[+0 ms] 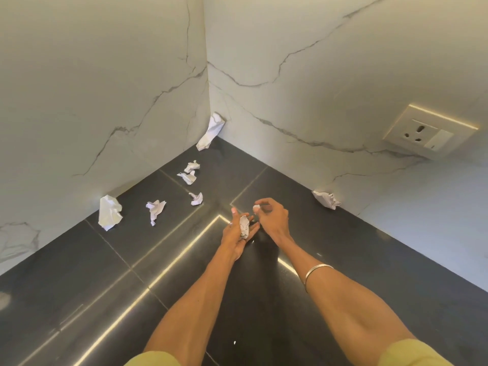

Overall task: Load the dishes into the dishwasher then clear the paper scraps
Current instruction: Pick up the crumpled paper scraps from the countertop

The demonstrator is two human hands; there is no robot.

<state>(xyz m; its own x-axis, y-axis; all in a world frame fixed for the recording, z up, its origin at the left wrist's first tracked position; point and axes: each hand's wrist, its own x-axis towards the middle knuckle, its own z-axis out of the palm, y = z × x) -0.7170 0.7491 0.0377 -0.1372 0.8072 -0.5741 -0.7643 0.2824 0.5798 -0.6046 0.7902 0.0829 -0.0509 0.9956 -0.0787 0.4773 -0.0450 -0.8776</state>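
Note:
Crumpled white paper scraps lie on a black countertop (79, 273) in a wall corner. My left hand (235, 235) is palm up over the counter's middle and cradles a crumpled scrap (244, 228). My right hand (269, 215) is just right of it and pinches a tiny scrap (256, 207) between thumb and fingertips. Loose scraps: a large one at the left wall (109, 212), one beside it (155, 209), a small one (196, 198), two further back (188, 177) (192, 166), a long one leaning in the corner (210, 132), and one at the right wall (327, 199).
White marble-look walls meet in the corner behind the counter. A wall socket with a switch (429, 132) sits on the right wall. A metal bangle (317, 270) is on my right forearm. No dishes or dishwasher are in view.

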